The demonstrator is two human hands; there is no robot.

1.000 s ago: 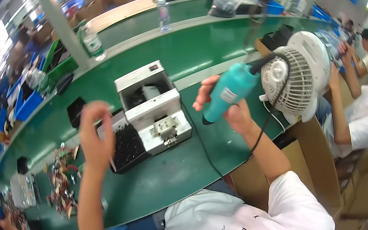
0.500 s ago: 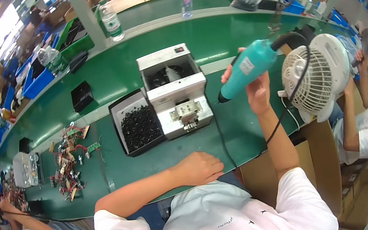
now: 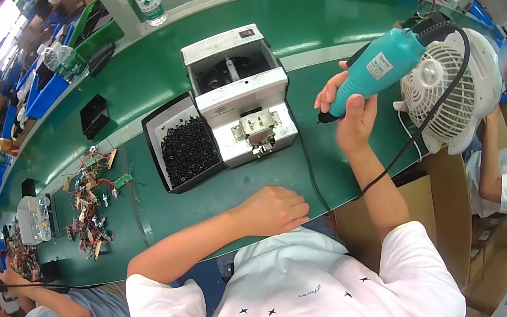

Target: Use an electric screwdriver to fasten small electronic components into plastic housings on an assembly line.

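Head view: 2 hands at the green counter [image 3: 207,200].
Right hand [image 3: 355,124]: wrapped round a teal corded tool [image 3: 393,55], raised toward the right edge.
Left hand [image 3: 278,209]: fingers curled in, at the front edge.

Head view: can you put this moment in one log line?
left hand: at near table edge | right hand: holding teal power tool | white machine: beside box of black bits | fan: at right

Right hand [image 3: 352,113] gripping a teal electric screwdriver [image 3: 378,69], left hand [image 3: 275,209] resting on green worktop [image 3: 211,228] edge, white machine [image 3: 240,97] beside tray [image 3: 153,131] of black screws [image 3: 187,148], white fan [image 3: 448,88] at right.
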